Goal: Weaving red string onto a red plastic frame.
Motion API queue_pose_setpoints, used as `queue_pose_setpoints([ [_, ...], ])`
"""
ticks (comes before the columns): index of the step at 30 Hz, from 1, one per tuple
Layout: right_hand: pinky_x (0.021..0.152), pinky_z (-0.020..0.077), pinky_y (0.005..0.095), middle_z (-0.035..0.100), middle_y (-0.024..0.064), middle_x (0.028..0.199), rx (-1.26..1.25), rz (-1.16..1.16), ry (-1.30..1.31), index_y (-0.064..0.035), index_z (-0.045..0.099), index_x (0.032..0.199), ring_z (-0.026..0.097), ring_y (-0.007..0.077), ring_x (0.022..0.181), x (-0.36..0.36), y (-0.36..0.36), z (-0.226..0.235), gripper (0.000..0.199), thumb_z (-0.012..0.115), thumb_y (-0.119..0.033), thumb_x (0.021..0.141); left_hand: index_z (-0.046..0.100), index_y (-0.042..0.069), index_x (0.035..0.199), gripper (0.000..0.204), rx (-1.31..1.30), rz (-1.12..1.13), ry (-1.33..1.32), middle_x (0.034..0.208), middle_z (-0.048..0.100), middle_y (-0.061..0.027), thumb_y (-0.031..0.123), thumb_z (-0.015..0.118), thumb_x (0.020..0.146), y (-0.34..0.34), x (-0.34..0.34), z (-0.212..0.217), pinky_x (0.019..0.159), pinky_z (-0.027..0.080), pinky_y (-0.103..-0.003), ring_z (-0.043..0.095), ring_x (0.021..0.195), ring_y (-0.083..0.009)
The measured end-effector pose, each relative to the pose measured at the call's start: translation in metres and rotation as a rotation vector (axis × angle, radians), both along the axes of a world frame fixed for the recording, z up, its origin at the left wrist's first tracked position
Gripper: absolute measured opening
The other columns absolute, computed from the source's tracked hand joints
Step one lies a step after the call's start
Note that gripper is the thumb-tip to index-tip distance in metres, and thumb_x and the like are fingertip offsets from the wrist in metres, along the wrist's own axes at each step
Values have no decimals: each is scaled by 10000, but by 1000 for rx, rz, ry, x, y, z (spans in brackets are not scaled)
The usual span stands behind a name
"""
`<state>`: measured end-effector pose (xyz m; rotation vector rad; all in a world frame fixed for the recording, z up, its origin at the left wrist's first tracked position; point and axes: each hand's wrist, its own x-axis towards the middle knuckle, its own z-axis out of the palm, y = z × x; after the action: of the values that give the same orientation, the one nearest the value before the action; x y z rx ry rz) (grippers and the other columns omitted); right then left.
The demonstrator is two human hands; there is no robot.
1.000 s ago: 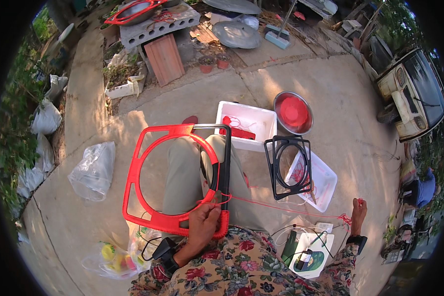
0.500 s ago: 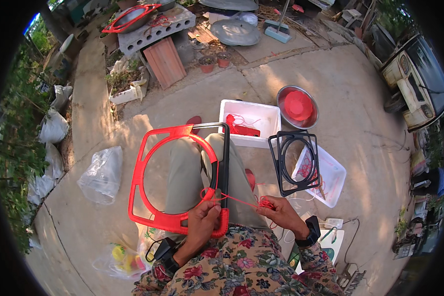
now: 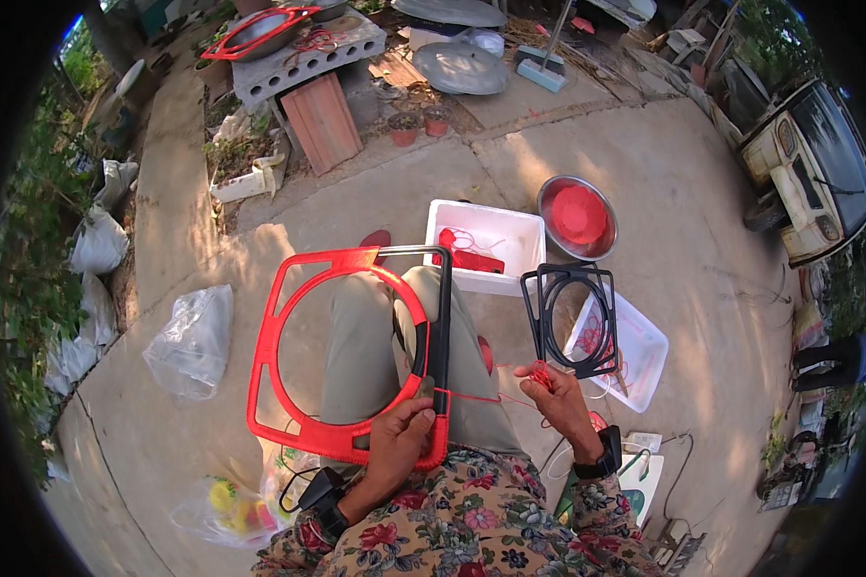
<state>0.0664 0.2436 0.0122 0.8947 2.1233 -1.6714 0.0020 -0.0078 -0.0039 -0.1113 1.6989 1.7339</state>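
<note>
Hands [image 3: 399, 438] [image 3: 556, 394] stretch red cord [image 3: 481, 396] at red frame [image 3: 342, 351].

Metal bowl [image 3: 577, 213] with red contents beside white tub [image 3: 479, 246]; clear plastic bag [image 3: 194, 337] on concrete; cinder block [image 3: 303, 53], brick-red slab [image 3: 324, 119], parked car [image 3: 810, 163].

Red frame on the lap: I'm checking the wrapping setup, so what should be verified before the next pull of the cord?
1. Left hand grips the red frame at its lower edge: ok.
2. Right hand pinches the red cord: ok.
3. Cord runs taut between frame and right hand: ok.
4. Frame rests steady across the knees: ok.
5. Spare black frame stands apart from the cord: ok.
6. Cord supply left in the white tub: cannot tell.
</note>
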Motion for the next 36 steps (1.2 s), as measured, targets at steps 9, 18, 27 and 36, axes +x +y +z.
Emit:
queue_pose_setpoints([
  [9,531,345,262,466,-20,613,-182,239,-14,-10,556,818,401,71,585,3,-54,27,252,604,-240,908,545,-37,1219,337,110,33,-108,711,542,5,187,523,969,1,-5,6,493,404,-212,496,543,-59],
  [18,479,274,199,454,-71,611,-287,-132,106,-60,581,790,365,16,528,40,-41,15,179,584,-190,913,639,-27,972,205,69,29,-322,680,598,-7,154,553,930,13,-12,9,463,388,-208,478,514,-48],
  [27,454,236,224,390,-70,557,-401,-252,29,-71,534,677,317,34,479,55,-30,-22,211,573,-148,870,658,-9,745,172,-84,-129,-137,571,550,17,100,565,841,6,-6,-6,459,390,-223,503,495,-59],
  [36,593,441,397,578,119,723,365,66,193,9,530,1002,546,255,607,15,12,-19,302,606,-256,880,572,-16,1061,180,78,-54,13,710,528,27,91,496,938,2,4,1,504,379,-203,462,583,-25],
])
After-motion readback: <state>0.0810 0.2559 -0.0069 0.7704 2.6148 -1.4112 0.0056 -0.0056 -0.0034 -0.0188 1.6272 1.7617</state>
